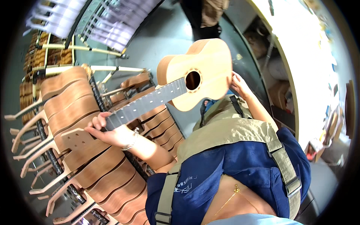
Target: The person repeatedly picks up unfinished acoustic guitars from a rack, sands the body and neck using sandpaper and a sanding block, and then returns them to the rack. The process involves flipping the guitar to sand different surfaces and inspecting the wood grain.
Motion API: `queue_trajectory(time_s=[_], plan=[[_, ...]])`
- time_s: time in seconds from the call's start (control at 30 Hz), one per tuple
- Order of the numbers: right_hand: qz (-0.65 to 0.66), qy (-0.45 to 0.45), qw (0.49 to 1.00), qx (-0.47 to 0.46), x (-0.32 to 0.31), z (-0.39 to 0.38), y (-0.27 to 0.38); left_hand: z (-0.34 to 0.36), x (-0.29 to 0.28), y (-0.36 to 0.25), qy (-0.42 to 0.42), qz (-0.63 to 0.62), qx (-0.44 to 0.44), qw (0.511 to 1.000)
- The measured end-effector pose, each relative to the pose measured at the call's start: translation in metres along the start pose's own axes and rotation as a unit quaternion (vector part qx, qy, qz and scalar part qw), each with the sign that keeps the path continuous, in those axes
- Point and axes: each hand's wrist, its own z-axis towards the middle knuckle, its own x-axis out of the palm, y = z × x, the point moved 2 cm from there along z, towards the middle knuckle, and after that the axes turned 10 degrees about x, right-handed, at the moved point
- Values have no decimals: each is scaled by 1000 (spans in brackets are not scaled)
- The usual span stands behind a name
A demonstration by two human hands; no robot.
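An unfinished acoustic guitar [212,62] is held up in front of me, with a pale bare top, a round soundhole and a dark fretboard with light dot inlays. No strings show on it. My left hand [110,131] wraps round the neck close to the headstock, thumb and fingers on either side of it. The pale headstock [77,138] has several small holes and points to the left. At the other end, my right hand [240,85] grips the lower edge of the body; part of its fingers is hidden behind the wood.
Close on my left, a rack holds several brown guitar bodies [75,107] with pale necks sticking out. White-and-dark slatted racks [108,22] stand farther back. At right is a bright bench [288,56] with things stored below. Another person's legs [198,17] show at the far end.
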Motion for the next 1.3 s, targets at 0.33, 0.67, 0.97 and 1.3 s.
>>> queue_trajectory(time_s=[0.33, 0.67, 0.97, 1.3], plan=[[228, -50, 943, -239, -142, -140, 30, -137, 110, 39, -28, -123, -137, 982], [287, -118, 906, -288, -306, -242, 48, -402, 244, 91, 223, -65, -282, 931], [306, -143, 872, -355, -384, -278, 36, -478, 293, 93, 263, -65, -297, 916], [215, -146, 890, -374, -368, -317, 98, -435, 276, 156, 240, -102, -388, 884]])
